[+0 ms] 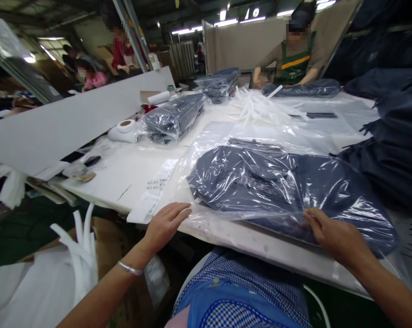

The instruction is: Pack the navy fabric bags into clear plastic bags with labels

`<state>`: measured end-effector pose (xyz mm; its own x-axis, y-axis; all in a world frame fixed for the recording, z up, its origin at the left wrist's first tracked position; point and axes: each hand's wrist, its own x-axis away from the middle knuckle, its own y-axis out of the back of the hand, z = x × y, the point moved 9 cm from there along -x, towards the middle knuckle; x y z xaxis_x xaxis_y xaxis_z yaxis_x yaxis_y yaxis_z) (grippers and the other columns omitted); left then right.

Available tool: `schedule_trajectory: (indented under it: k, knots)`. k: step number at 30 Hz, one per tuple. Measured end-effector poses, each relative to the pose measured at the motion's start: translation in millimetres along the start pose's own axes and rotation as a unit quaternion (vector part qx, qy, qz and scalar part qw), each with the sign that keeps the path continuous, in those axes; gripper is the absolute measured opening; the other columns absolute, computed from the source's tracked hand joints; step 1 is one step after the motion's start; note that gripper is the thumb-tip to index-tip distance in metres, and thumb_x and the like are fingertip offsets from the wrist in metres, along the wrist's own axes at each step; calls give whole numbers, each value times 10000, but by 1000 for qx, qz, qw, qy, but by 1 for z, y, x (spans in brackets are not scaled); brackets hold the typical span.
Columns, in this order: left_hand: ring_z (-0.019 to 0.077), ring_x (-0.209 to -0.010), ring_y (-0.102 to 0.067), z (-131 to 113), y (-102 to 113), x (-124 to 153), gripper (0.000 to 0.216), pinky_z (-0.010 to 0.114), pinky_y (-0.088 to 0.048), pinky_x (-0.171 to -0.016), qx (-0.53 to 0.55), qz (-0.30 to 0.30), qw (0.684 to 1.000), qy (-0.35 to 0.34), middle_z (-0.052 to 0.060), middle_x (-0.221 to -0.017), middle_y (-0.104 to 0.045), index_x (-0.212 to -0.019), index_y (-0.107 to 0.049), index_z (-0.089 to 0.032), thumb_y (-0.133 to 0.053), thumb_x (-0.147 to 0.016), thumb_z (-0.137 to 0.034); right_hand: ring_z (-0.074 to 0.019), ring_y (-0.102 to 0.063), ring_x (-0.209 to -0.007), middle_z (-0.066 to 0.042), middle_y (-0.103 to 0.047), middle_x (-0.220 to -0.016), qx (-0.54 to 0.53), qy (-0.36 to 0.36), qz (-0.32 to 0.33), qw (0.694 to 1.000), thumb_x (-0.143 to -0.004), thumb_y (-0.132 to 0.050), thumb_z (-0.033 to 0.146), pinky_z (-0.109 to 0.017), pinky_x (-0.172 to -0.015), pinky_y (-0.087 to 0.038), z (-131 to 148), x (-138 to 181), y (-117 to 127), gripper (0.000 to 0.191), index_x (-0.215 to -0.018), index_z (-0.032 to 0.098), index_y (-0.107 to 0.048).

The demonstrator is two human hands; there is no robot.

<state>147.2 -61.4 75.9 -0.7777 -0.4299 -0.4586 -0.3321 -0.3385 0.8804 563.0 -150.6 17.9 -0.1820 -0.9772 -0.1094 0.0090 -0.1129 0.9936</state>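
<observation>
A folded navy garment or bag-like fabric item (329, 182) lies on the table inside a clear plastic bag (247, 212), its wrinkled film shining. At the bag's near left corner, my left hand (168, 223) has its fingers pressed together on the film's edge; the fingertips are partly hidden. Farther right along that near edge, my right hand (334, 230) pinches the film between thumb and fingers. Between both hands the edge runs nearly straight. Beneath the film's left side lies a sheet of printed labels (154, 187).
Wrapped navy bundles (173, 116) and a white roll (124, 127) stand at the back left. White strips (257, 107) lie behind the bag. Navy fabric (397, 146) is piled at right. Across the table, a co-worker (295, 59) handles another bundle. A carton (106, 241) stands below left.
</observation>
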Motion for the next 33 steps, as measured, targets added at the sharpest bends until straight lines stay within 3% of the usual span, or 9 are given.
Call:
schedule_trajectory:
  k: [4, 8, 12, 16, 18, 21, 24, 28, 33]
  knots:
    - [204, -1244, -563, 19, 4, -29, 218, 358, -504, -1027, 39, -6, 998, -49, 88, -1355, -608, -1084, -635, -183, -501, -930, -106, -252, -691, -586, 7, -756, -816, -38, -14, 24, 999, -987, -363, 374, -309, -521, -311, -4, -2, -5, 216, -1045, 259, -536]
    - [174, -1253, -562, 41, -16, -57, 281, 348, -471, -1057, 90, 74, 991, -65, 58, -1394, -582, -1087, -640, -209, -407, -958, -119, -261, -706, -639, 24, -760, -818, -75, -38, 65, 994, -976, -363, 400, -321, -560, -355, -6, -6, -11, 211, -1010, 271, -527]
    - [195, -1044, -674, 68, -41, -69, 350, 321, -528, -894, 121, 191, 974, 28, 31, -1154, -716, -1197, -614, -272, -378, -957, -175, -260, -709, -692, 16, -761, -814, -113, -55, 97, 987, -960, -364, 410, -329, -597, -386, -5, -12, -10, 224, -943, 264, -533]
    - [216, -834, -686, 85, -51, -81, 290, 298, -501, -765, 195, 241, 943, 117, 34, -897, -727, -1006, -649, -233, -383, -964, -340, -210, -695, -707, 2, -749, -785, -195, -43, 134, 971, -959, -362, 461, -310, -647, -431, -5, -22, -11, 321, -836, 248, -570]
    - [205, -828, -673, 87, -57, -92, 361, 299, -491, -786, 297, 245, 914, 132, 41, -890, -723, -903, -658, -211, -369, -964, -418, -185, -686, -681, -10, -737, -748, -269, -36, 176, 946, -943, -400, 504, -289, -659, -462, -5, -27, -18, 364, -789, 232, -586]
    - [201, -775, -661, 95, -83, -98, 419, 304, -507, -736, 441, 271, 827, 221, 65, -854, -733, -812, -642, -182, -433, -901, -534, -172, -663, -609, -36, -721, -702, -390, -55, 249, 885, -870, -508, 597, -268, -584, -481, -5, -34, -32, 425, -724, 203, -576]
    - [188, -633, -624, 108, -113, -93, 405, 281, -476, -605, 452, 266, 782, 337, 51, -681, -698, -723, -606, -176, -512, -797, -563, -172, -646, -561, -68, -709, -660, -455, -91, 288, 838, -770, -622, 645, -259, -520, -465, -7, -40, -42, 479, -684, 176, -586]
    - [187, -544, -578, 113, -129, -91, 363, 274, -411, -556, 385, 242, 811, 367, 20, -544, -633, -626, -590, -186, -485, -768, -502, -158, -613, -502, -77, -698, -619, -486, -102, 293, 817, -691, -710, 628, -258, -487, -440, -4, -45, -42, 485, -632, 157, -613]
    - [222, -649, -620, 121, -134, -91, 435, 273, -378, -640, 198, 307, 876, 315, -11, -554, -653, -610, -594, -207, -390, -818, -531, -185, -677, -634, -43, -722, -689, -483, -77, 220, 844, -776, -684, 531, -273, -587, -516, 1, -36, -10, 374, -833, 161, -682]
